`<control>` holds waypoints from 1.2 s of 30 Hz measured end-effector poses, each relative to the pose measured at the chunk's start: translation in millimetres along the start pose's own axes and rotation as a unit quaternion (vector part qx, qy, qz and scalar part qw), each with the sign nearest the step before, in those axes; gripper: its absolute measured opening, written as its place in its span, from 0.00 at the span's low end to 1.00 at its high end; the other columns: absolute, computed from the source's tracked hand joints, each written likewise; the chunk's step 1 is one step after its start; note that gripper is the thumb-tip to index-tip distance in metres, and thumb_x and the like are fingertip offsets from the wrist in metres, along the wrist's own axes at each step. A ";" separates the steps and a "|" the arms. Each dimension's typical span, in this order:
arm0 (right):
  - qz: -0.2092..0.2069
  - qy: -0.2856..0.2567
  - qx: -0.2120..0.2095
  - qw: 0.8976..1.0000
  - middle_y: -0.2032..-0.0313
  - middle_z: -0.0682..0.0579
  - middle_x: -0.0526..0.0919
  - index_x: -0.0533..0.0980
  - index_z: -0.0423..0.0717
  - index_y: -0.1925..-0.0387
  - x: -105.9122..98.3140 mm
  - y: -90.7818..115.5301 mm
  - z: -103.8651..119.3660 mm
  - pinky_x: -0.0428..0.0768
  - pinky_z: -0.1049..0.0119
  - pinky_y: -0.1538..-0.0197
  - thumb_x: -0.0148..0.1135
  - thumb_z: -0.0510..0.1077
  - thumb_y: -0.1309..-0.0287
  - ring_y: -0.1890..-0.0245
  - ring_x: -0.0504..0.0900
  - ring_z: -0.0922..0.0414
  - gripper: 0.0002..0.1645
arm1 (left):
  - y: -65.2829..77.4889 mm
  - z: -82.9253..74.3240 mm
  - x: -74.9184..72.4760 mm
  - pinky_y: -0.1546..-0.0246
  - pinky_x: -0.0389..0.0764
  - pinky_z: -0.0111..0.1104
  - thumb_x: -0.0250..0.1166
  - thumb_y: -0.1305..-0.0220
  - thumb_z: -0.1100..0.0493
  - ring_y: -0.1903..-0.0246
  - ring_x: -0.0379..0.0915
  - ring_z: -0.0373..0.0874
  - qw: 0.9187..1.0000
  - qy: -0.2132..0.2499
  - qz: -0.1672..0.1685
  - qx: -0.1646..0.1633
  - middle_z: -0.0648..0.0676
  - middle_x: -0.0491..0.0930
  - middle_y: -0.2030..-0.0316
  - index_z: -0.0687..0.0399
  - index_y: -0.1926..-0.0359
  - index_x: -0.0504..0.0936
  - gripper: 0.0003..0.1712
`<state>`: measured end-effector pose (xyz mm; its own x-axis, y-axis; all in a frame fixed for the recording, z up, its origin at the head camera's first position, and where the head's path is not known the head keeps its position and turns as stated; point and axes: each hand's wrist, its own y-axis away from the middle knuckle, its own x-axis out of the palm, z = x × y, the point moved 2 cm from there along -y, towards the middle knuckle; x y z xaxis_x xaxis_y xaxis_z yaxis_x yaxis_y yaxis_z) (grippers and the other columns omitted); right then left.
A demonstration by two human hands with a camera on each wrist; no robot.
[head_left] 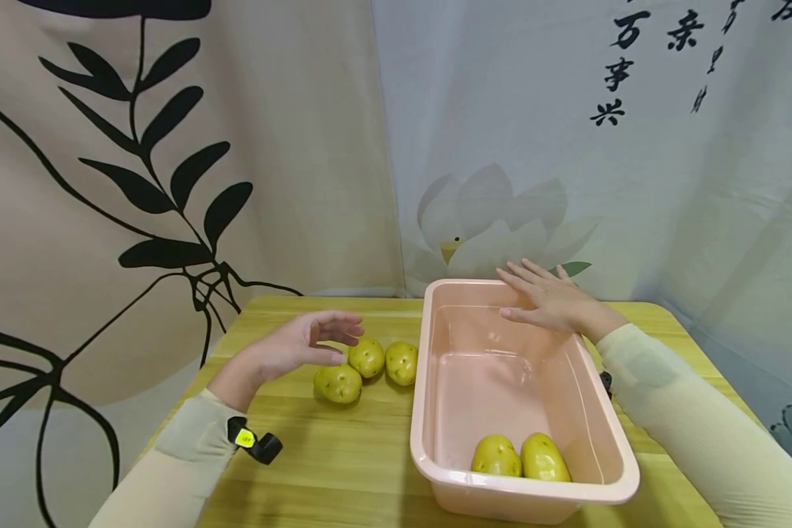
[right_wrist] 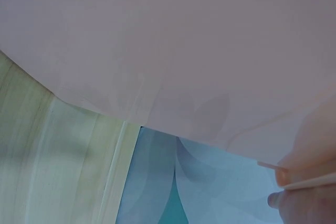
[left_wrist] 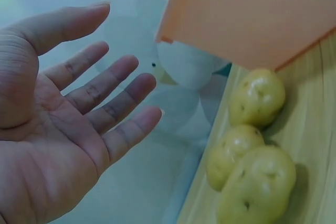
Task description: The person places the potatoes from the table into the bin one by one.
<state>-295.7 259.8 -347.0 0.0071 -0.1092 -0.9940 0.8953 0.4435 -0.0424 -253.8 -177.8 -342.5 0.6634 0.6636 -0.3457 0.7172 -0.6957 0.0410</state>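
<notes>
Two yellow potatoes (head_left: 496, 455) lie side by side at the near end of a pink plastic basin (head_left: 478, 396). To the basin's left, three more potatoes (head_left: 402, 363) sit close together on the table. My left hand (head_left: 303, 341) is held near these three, fingers loosely extended and palm facing the basin; the left wrist view shows nothing in it. At the basin's far right corner, my right hand (head_left: 544, 299) rests over the rim with its fingers spread. Only part of that hand (right_wrist: 307, 205) appears in the right wrist view, beside the basin's outer wall (right_wrist: 157, 51).
A wood-grain table (head_left: 363, 455) carries everything. Behind it hangs a pale curtain (head_left: 317, 183) with black leaf prints, a lotus and writing. A small black camera (head_left: 264, 447) is strapped to the left wrist.
</notes>
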 end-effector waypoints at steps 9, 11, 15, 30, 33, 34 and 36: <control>0.009 0.004 -0.001 1.000 0.24 0.51 0.42 0.42 0.62 0.24 -0.8 0.5 1.0 0.34 0.30 0.36 0.41 0.77 0.40 0.26 0.35 0.47 0.50 | 5.4 23.3 -9.6 0.39 0.67 0.52 0.70 0.42 0.57 0.39 0.66 0.52 0.995 -0.086 -0.033 -0.028 0.54 0.70 0.38 0.48 0.33 0.66 0.37; 0.007 0.002 -0.002 1.000 0.24 0.51 0.42 0.43 0.62 0.24 -1.4 0.5 1.1 0.34 0.30 0.36 0.42 0.77 0.40 0.26 0.35 0.47 0.50 | 5.8 29.2 -10.8 0.40 0.67 0.52 0.71 0.43 0.57 0.39 0.67 0.52 0.993 -0.102 -0.040 -0.035 0.53 0.71 0.39 0.49 0.33 0.67 0.37; 0.008 0.002 -0.003 1.000 0.24 0.51 0.42 0.43 0.62 0.24 -2.0 1.0 1.4 0.34 0.30 0.36 0.41 0.77 0.40 0.26 0.35 0.47 0.50 | 6.1 41.1 -12.1 0.40 0.67 0.54 0.72 0.44 0.57 0.40 0.67 0.51 0.987 -0.147 -0.054 -0.047 0.52 0.72 0.40 0.49 0.34 0.68 0.36; -0.001 0.001 0.003 1.000 0.25 0.51 0.44 0.46 0.60 0.24 0.5 0.2 -1.8 0.35 0.31 0.35 0.43 0.77 0.41 0.26 0.36 0.48 0.51 | 2.7 80.5 4.3 0.36 0.62 0.51 0.80 0.59 0.54 0.36 0.61 0.53 0.923 -0.375 -0.059 -0.069 0.53 0.68 0.37 0.49 0.37 0.72 0.45; -0.003 0.001 0.005 1.000 0.25 0.52 0.44 0.46 0.62 0.24 1.4 -0.2 -2.1 0.36 0.31 0.34 0.44 0.77 0.41 0.26 0.37 0.48 0.50 | -0.8 87.2 7.2 0.37 0.64 0.49 0.81 0.62 0.53 0.38 0.64 0.51 0.910 -0.406 -0.059 -0.063 0.51 0.70 0.39 0.48 0.38 0.73 0.46; -0.003 0.000 0.004 1.000 0.25 0.52 0.44 0.45 0.62 0.24 1.2 -0.1 -2.0 0.36 0.31 0.34 0.44 0.77 0.41 0.26 0.37 0.48 0.50 | -1.8 88.4 8.2 0.37 0.65 0.49 0.81 0.62 0.53 0.38 0.64 0.50 0.907 -0.413 -0.056 -0.059 0.50 0.71 0.39 0.48 0.38 0.73 0.46; -0.003 -0.001 0.006 1.000 0.25 0.54 0.44 0.44 0.64 0.24 1.0 -0.2 -1.6 0.36 0.32 0.34 0.44 0.77 0.41 0.25 0.36 0.49 0.50 | -3.4 90.7 9.9 0.38 0.66 0.47 0.81 0.62 0.52 0.39 0.66 0.49 0.904 -0.420 -0.056 -0.055 0.50 0.71 0.41 0.49 0.39 0.74 0.45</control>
<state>-296.6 261.1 -348.1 0.0025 -0.1140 -0.9935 0.9005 0.4324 -0.0473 -269.0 -193.8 -431.1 0.2217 0.2533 -0.9416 0.8172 -0.5751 0.0376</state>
